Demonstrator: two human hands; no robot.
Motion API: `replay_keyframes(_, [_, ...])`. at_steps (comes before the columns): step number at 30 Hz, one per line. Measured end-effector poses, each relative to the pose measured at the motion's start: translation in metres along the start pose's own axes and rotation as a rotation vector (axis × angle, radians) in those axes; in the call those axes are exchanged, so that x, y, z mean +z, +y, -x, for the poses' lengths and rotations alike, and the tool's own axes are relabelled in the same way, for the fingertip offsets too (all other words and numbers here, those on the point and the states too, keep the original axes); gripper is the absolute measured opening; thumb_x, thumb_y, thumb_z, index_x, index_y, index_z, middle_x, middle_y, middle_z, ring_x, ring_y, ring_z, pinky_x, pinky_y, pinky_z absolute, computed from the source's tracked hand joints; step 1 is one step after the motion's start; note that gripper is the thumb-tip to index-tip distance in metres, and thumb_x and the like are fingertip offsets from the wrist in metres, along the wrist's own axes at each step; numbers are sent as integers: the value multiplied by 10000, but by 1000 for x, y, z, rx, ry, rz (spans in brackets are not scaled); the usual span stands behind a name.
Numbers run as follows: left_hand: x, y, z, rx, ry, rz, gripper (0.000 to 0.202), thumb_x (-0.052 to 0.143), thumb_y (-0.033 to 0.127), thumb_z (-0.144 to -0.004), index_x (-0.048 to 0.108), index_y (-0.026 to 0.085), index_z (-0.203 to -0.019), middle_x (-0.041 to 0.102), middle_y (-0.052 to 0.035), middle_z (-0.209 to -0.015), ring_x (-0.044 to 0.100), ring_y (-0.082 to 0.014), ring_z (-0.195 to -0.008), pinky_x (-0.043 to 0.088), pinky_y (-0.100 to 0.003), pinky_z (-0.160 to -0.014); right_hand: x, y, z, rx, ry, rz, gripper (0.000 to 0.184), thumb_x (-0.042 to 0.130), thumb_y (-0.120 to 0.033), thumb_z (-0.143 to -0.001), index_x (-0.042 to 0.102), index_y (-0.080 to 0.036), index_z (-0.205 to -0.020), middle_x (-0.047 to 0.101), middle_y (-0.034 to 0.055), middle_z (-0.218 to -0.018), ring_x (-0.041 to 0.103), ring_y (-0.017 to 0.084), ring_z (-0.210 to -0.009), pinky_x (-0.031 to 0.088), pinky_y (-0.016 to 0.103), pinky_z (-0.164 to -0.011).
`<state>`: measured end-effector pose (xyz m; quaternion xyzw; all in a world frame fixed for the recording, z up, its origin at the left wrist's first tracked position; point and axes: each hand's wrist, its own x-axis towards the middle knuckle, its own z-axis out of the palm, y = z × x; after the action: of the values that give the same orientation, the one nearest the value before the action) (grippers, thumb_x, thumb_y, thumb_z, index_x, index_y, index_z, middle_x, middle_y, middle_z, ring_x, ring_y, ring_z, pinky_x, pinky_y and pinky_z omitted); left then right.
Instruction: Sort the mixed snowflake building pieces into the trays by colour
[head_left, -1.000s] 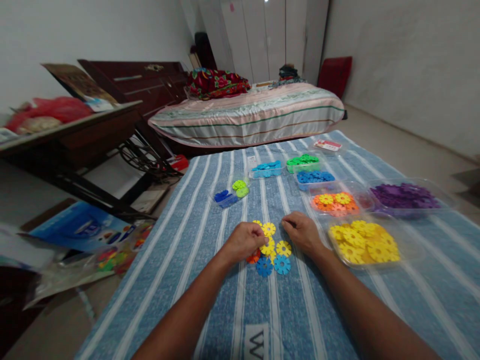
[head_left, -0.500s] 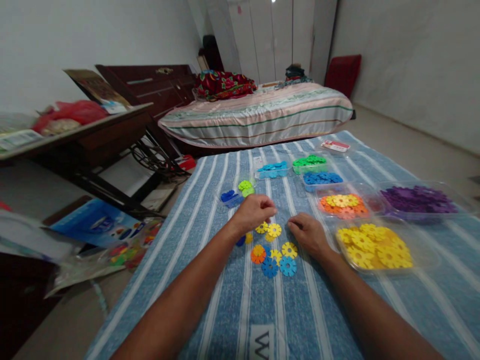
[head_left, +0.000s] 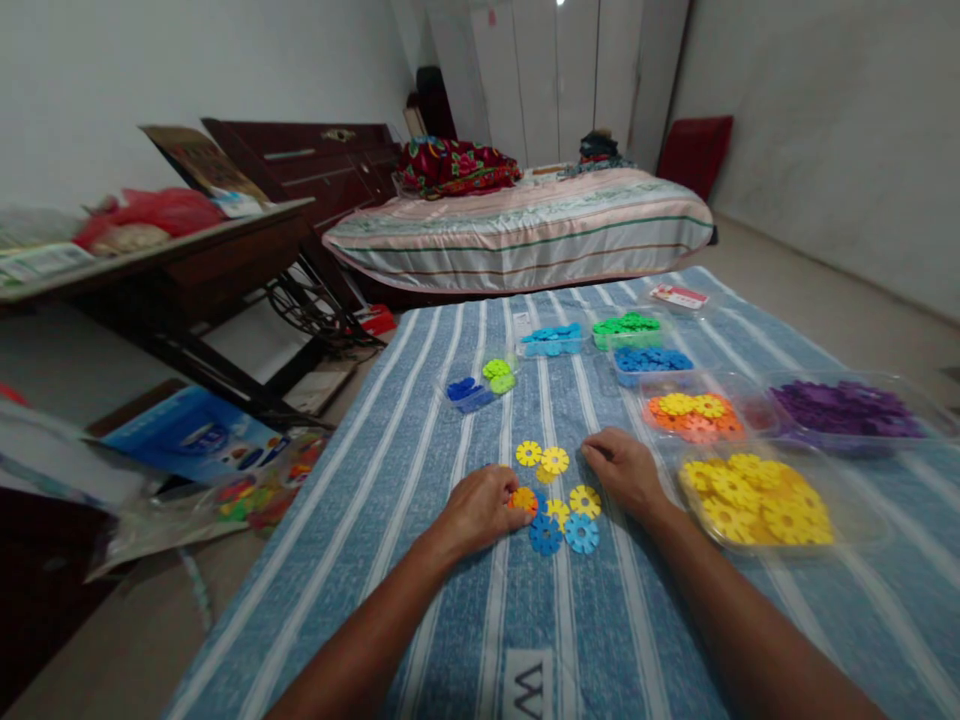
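Observation:
My left hand [head_left: 480,508] is low over the cloth, with thumb and fingers closed on the edge of an orange flower-shaped plastic disc [head_left: 523,501]. Right of that disc lie blue discs [head_left: 545,536] and yellow discs [head_left: 584,502], some overlapping. Farther back, another few yellow discs [head_left: 554,460] sit between my two hands. My right hand [head_left: 621,467] rests on the cloth to the right of them, its fingers curled in and no piece visible in them. Whatever lies under my left palm is hidden.
Clear tubs hold yellow discs [head_left: 757,498], purple discs [head_left: 844,410], orange discs [head_left: 694,415], blue discs [head_left: 651,362], green discs [head_left: 627,328] and light blue discs [head_left: 553,338]. A small tub [head_left: 476,400] with dark blue and lime discs stands at the left. Beyond is a bed [head_left: 517,235].
My left hand has come down and nearer, from above the far yellow discs to the orange disc, and closed on it. My right hand stays curled in about the same place.

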<state>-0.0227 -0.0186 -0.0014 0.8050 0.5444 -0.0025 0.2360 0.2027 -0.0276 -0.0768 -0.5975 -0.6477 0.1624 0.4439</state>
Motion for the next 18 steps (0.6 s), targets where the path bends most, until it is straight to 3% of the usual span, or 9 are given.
replay_keyframes(4, [3,-3,-5,-76,-18,137,214,696,283,-581,553,177,-700,547,50,-646,505,-116,-616,297,-226,-535,1,1,-1,9,-6,3,212,500,-271,-830,685,-211,-745,643,20,-749,583,167,-766,420,276,-716])
replay_keyframes(11, [-1,-4,-2,-92,-179,679,255,657,318,-601,528,162,-756,542,52,-564,467,-88,-474,325,-215,-458,2,0,-4,13,-16,9,203,507,-248,-836,691,-211,-759,650,23,-769,584,168,-798,421,276,-740])
replay_keyframes(16, [-20,-12,0,-173,-267,740,550,709,342,-562,523,146,-1041,556,75,-540,419,-72,-369,310,-202,-385,1,-2,-5,17,-15,17,195,517,-237,-831,694,-212,-754,650,21,-768,579,166,-796,418,274,-739])
replay_keyframes(18, [-27,-16,0,-183,-304,701,588,711,315,-549,511,141,-1074,544,86,-519,413,-73,-346,298,-196,-366,1,-4,-5,19,-13,16,193,517,-230,-827,693,-206,-751,645,22,-760,577,166,-782,417,272,-730])
